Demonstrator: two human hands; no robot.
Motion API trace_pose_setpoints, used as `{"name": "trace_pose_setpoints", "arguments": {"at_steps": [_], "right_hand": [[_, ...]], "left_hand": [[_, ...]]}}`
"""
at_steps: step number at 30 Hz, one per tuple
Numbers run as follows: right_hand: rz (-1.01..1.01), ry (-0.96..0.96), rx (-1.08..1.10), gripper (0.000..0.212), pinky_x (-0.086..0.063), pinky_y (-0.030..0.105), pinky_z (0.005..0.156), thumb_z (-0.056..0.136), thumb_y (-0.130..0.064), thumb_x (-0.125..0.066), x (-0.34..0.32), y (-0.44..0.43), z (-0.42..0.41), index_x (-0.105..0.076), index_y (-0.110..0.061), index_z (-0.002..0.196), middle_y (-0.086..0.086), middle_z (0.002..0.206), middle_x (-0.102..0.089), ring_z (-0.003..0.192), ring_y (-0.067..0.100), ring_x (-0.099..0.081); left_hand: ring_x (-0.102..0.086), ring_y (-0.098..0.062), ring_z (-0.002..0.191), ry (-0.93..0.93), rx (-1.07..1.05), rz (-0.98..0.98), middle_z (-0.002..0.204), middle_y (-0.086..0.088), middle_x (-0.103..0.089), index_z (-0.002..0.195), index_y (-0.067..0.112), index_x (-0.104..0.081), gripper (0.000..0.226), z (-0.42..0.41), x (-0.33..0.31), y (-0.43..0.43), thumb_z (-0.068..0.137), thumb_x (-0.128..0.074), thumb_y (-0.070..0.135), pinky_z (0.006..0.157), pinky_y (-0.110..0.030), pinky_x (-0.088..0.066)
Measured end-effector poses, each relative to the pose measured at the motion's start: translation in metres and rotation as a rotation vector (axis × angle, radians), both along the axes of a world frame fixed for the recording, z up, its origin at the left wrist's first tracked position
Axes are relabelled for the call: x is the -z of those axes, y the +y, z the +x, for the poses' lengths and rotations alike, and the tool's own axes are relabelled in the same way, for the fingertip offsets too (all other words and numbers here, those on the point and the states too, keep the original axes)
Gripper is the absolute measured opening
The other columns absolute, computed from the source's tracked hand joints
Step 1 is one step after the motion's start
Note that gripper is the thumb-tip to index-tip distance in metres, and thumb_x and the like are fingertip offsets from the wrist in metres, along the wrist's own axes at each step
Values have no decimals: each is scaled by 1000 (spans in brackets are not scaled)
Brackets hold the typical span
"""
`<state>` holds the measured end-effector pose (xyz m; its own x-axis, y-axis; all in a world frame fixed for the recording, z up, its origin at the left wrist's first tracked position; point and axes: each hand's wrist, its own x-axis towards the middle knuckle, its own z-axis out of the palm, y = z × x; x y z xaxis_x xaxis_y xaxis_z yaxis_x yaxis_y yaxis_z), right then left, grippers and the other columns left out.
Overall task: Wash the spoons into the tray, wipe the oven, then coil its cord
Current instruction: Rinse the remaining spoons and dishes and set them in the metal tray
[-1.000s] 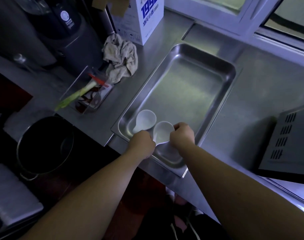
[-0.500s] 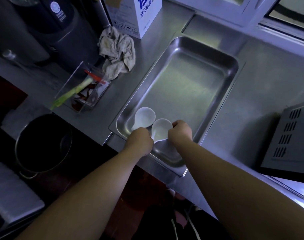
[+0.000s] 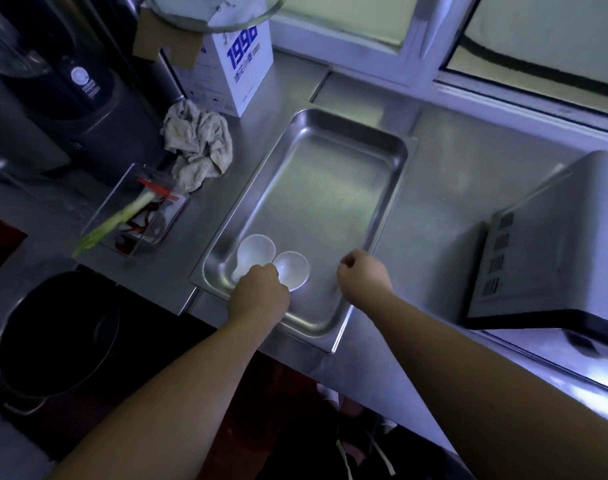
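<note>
Two white spoons lie side by side, bowls up, in the near end of the steel tray [image 3: 394,188]: the left spoon [image 3: 257,252] and the right spoon [image 3: 293,270]. My left hand [image 3: 259,294] is closed over their handles, which it hides, and seems to grip the left spoon's handle. My right hand [image 3: 363,277] hovers over the tray's near right rim, fingers curled, with nothing in it. The grey oven [image 3: 555,244] stands on the counter at the right, its vented side toward me. I see no cord.
A crumpled cloth [image 3: 198,147] lies left of the tray, with a white carton [image 3: 241,69] behind it. A clear box holding a green onion [image 3: 139,213] sits nearer the counter edge. A black pot [image 3: 53,337] and a dark appliance [image 3: 84,88] stand at the left.
My right hand has let go of the right spoon and moved right, off to the tray's rim. The left hand stays on the handles. The view has shifted, showing more of the oven.
</note>
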<state>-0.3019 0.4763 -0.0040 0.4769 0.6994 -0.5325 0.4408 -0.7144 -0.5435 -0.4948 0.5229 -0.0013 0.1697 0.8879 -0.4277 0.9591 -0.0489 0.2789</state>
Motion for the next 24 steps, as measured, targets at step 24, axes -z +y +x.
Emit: {"name": "trace_pose_setpoints", "arguments": {"at_steps": [24], "right_hand": [[4,-181,409,28,-48,33,70,95,-19,-45,-26,-384,160,-63,-14,116,5,103,-66,90,27,-61]], "left_hand": [[-60,-29,116,11,803,6,130,1,-60,122,31,-62,32,237,-45,-276,91,-55,29,92,-40,-53]]}}
